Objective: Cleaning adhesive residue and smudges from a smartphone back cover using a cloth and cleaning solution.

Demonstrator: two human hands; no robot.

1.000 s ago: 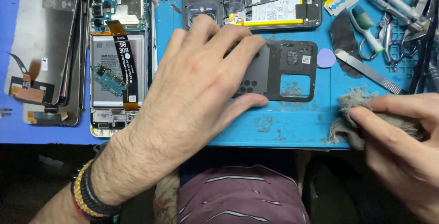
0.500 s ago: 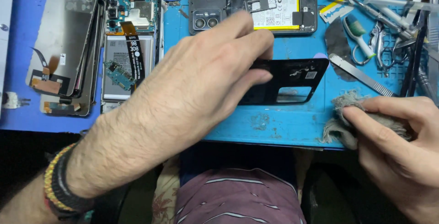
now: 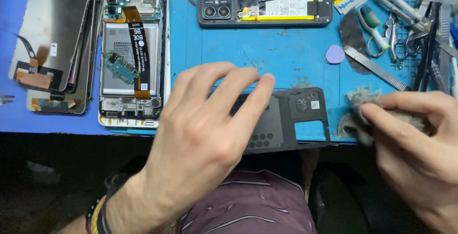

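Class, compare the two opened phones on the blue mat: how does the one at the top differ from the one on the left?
The top phone lies sideways in a dark frame; the left phone lies lengthwise in a white frame. An orange and black ribbon cable crosses the left phone's battery; the top phone shows twin camera lenses and yellow trim. Both are opened, batteries exposed, untouched by either hand.

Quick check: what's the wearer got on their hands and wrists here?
Both hands are bare, no gloves or sleeves in view. The left hand has stacked wristbands at the wrist: dark bands with a yellow one between. The right hand shows no rings; its wrist is out of frame.
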